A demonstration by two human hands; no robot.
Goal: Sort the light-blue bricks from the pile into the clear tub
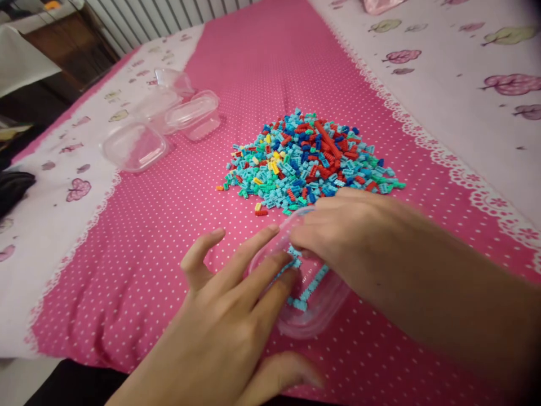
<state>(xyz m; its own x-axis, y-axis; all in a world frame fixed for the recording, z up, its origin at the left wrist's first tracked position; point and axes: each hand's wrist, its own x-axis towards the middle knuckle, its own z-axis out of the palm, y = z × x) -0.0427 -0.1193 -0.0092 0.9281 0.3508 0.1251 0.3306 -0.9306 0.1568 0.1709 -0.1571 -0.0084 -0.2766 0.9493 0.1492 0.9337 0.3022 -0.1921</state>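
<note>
A clear plastic container (313, 326) rests on the pink dotted sheet in front of me. Inside it, light blue toy bricks (315, 282) form joined strips. My left hand (236, 307) reaches over the container's left side, its fingers spread and some tips down among the strips. My right hand (344, 225) is over the container's far right part with its fingers curled together; whatever the fingertips hold is hidden. Just beyond the hands lies a big heap of small bricks (296, 160) in light blue, green, red, dark blue and yellow.
More clear plastic containers (135, 148) stand together at the upper left of the bed. A white lace-patterned band of the sheet (477, 186) runs down the right. Metal bars (160, 17) line the far edge, and a brown cabinet (67, 45) stands at the far left.
</note>
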